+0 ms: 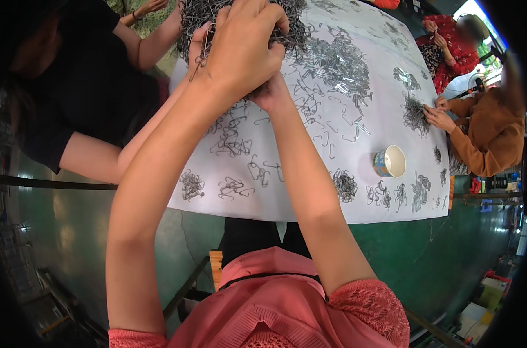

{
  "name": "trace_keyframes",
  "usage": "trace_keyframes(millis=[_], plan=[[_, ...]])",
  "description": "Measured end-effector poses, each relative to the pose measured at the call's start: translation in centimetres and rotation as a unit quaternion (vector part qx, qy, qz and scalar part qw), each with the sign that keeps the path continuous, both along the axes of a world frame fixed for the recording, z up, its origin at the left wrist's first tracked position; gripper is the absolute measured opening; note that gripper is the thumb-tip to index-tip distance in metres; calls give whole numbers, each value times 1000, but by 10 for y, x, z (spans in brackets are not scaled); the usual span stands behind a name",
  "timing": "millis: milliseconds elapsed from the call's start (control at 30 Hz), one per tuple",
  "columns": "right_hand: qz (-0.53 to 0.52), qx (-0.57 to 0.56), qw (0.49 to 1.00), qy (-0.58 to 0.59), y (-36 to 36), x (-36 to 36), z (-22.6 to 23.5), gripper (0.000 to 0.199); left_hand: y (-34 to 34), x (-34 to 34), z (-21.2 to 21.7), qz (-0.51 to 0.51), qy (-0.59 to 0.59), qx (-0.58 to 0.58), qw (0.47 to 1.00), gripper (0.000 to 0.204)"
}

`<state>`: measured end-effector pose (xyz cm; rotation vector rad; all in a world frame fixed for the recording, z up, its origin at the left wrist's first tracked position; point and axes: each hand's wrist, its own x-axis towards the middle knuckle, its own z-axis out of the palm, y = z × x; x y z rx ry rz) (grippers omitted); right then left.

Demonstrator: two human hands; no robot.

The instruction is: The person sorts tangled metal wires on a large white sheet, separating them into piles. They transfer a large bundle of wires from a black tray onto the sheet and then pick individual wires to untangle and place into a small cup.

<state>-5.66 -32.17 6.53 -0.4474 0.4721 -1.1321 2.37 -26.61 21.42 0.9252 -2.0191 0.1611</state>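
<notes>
A big heap of dark metal hooks rises at the far edge of my view. My left hand lies over the heap's near side, its fingers bent round hooks. Under it, partly covered by the left wrist, is my right hand, palm turned up beside a few dark hooks; its fingers are hidden. Close to my left hand, a co-worker's hand is at the heap's left side, beside a few thin hooks.
Loose hooks and small piles dot the white tabletop. Shiny metal pieces spread farther off. A paper cup stands at right. A person in black sits close on my left; others work along the right edge.
</notes>
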Motion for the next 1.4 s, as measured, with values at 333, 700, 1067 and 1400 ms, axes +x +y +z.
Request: trace_keyframes(millis=[333,700,1067,1400], plan=[[-33,-25,999,-24,10,2,-9,49,5,4,-2,-12,-6,-10,1000,19],[-49,23,999,4,18,-6,-9,62,5,5,-8,1,-10,7,1000,19],[45,1,971,236,9,-37,-1,42,5,8,-32,48,-76,-35,995,40],[-5,-198,757,623,-13,-117,82,54,102,25,-127,-79,167,166,969,25]])
